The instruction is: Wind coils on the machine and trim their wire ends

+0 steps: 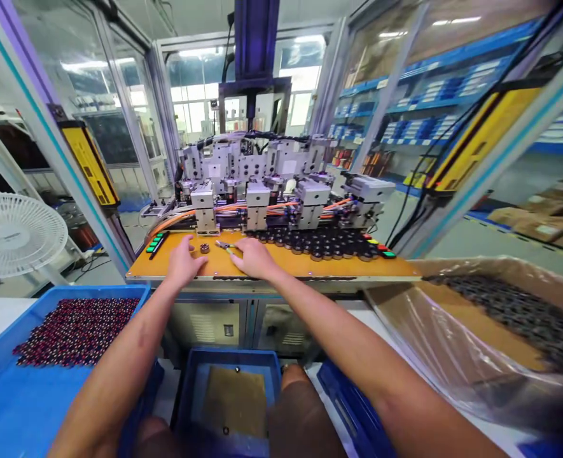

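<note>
My right hand (256,258) is closed around a small pair of pliers (227,247) with greenish grips; its metal tip points left over the orange worktop (147,267). To the left of that tip a small round metal part (205,248) stands by itself on the worktop. Beside this part is my left hand (182,262), thumb and fingers spread, apparently holding nothing. Many black round parts (326,245) stand packed together to the right of my right hand.
Behind the worktop rises a machine with metal blocks (257,203) and orange tubes. A blue bin (4,407) of reddish parts is at left, a plastic-lined box (405,312) of dark parts at right. Green buttons (155,243), a white fan (18,235) and yellow side units (90,162) flank the station.
</note>
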`<state>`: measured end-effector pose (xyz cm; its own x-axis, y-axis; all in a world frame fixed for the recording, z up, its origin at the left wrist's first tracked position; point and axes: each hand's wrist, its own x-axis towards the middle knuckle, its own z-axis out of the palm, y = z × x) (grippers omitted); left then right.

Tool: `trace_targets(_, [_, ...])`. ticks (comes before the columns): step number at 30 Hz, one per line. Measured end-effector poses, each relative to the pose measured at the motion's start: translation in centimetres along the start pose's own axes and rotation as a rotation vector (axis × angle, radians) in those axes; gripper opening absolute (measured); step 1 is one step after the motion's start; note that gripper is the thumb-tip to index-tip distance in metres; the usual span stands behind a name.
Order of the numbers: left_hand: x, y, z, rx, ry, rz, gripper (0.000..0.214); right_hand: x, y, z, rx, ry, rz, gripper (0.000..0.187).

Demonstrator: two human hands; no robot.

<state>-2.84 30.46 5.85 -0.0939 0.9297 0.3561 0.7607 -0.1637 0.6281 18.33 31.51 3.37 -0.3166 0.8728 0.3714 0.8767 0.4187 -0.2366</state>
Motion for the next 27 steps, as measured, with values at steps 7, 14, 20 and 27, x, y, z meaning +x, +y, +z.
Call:
trace_targets(7, [0.4, 2.6, 0.8, -0.194, 0.056, -0.123, 0.037, -0.2, -0.3, -1.0, 0.053, 0.028, -0.026, 0.029])
trace_targets(14, [-12.8, 3.0, -4.3, -0.526, 0.022, -0.075, 0.079, -1.9, -1.7, -3.9, 0.23, 0.173, -0.146, 0.027])
trace_targets(20, [-24.2, 4.2, -5.7, -0.623, 0.07, -0.007, 0.063, -13.0, -6.2, -8.4, 0.394, 0.173, -0.651, 0.032])
trace_targets(27, [-28.0, 5.1, -5.4, -0.76, 0.029, 0.028, 0.064, -21.6, -8.2, -9.9, 0.351, -0.133, -0.719, 0.024])
